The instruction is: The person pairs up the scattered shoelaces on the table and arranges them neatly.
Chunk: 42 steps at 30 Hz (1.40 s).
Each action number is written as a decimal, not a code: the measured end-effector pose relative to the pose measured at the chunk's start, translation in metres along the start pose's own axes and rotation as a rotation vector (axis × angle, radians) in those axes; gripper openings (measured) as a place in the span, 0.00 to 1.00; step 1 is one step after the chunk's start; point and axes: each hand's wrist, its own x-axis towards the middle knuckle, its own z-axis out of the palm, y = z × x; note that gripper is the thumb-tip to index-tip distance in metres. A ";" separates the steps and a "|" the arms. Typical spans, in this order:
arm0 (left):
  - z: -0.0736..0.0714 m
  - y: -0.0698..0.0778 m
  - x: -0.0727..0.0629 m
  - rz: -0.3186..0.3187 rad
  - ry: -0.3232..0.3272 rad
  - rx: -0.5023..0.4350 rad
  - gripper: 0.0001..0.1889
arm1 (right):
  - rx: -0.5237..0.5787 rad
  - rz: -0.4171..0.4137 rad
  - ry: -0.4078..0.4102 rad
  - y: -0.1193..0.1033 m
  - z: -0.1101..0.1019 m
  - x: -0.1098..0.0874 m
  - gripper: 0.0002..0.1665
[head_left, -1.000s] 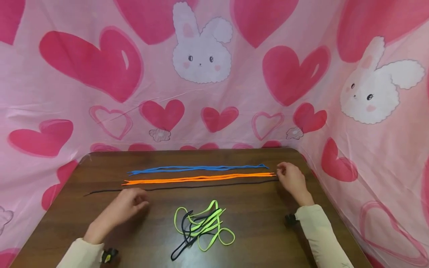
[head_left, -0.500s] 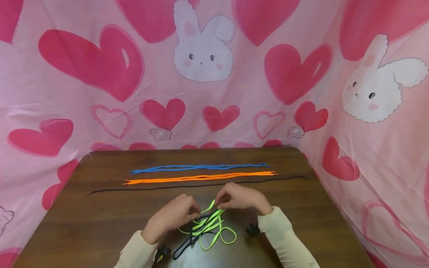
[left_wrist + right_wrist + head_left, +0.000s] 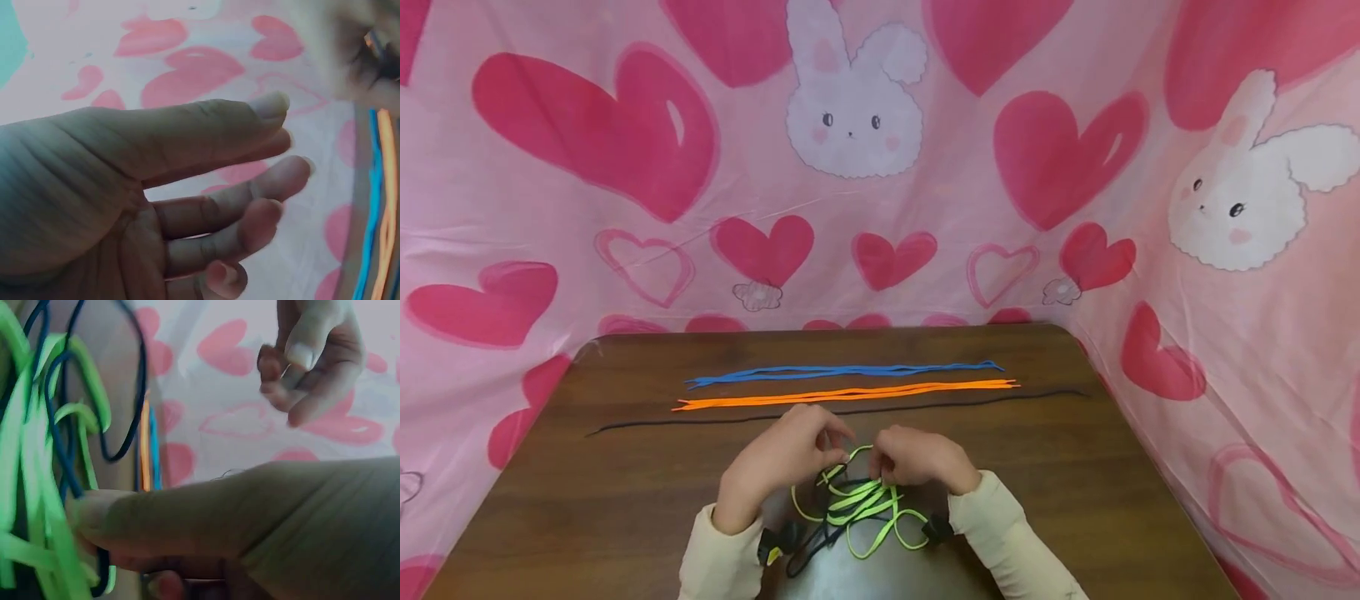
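Observation:
A loose tangle of lime-green shoelace (image 3: 868,510) and dark shoelace (image 3: 802,560) lies on the near middle of the table. Over its right far side, my right hand (image 3: 919,457) has thumb and fingers at the strands. The right wrist view shows that thumb (image 3: 125,515) pinching the dark lace, with flat green strands (image 3: 37,481) close beside it. My left hand (image 3: 790,454) hovers at the tangle's far left side. Its palm (image 3: 100,206) and loosely bent fingers hold nothing in the left wrist view.
Farther back, three rows stretch across the wooden table (image 3: 587,500): blue laces (image 3: 842,369), orange laces (image 3: 842,392) and a single dark lace (image 3: 970,404). A pink heart-patterned cloth (image 3: 955,208) hangs behind the table and along its right side.
Both hands have moved from the ends of the dark lace row inward to the tangle. The right hand has taken hold of dark lace; the tangle's far strands have shifted.

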 end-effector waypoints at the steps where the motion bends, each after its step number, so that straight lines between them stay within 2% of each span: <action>1: -0.002 0.002 -0.001 -0.009 0.010 0.000 0.10 | -0.008 0.000 -0.008 -0.003 -0.001 -0.003 0.12; 4: -0.005 0.005 -0.003 -0.039 0.027 0.013 0.11 | -0.053 -0.002 0.008 -0.016 -0.005 -0.018 0.08; 7: -0.006 0.007 -0.006 -0.049 0.033 0.027 0.13 | -0.101 -0.025 0.069 -0.031 -0.009 -0.034 0.06; 13: -0.011 0.009 -0.016 0.008 0.054 0.042 0.15 | -0.171 -0.156 0.158 -0.054 -0.015 -0.054 0.15; 17: -0.014 0.014 -0.022 0.026 0.076 0.038 0.17 | -0.162 -0.229 0.234 -0.062 -0.018 -0.063 0.10; 20: -0.013 0.018 -0.023 0.065 0.051 0.024 0.19 | -0.141 -0.262 0.327 -0.065 -0.021 -0.068 0.04; 23: -0.012 0.021 -0.021 0.108 -0.003 -0.011 0.21 | -0.122 -0.289 0.431 -0.066 -0.023 -0.073 0.05; 27: -0.009 0.024 -0.019 0.193 -0.050 -0.042 0.15 | -0.074 -0.360 0.533 -0.065 -0.024 -0.077 0.07; 31: -0.011 0.025 -0.017 0.316 -0.034 -0.024 0.05 | -0.030 -0.447 0.592 -0.063 -0.027 -0.079 0.09; 33: -0.012 0.025 -0.018 0.352 -0.019 -0.030 0.03 | 0.000 -0.470 0.607 -0.062 -0.027 -0.080 0.10; 37: -0.016 0.024 -0.021 0.372 0.012 -0.074 0.03 | 0.041 -0.477 0.633 -0.061 -0.028 -0.082 0.11; 42: -0.020 0.024 -0.028 0.373 0.056 -0.099 0.04 | 0.005 -0.485 0.677 -0.060 -0.029 -0.086 0.09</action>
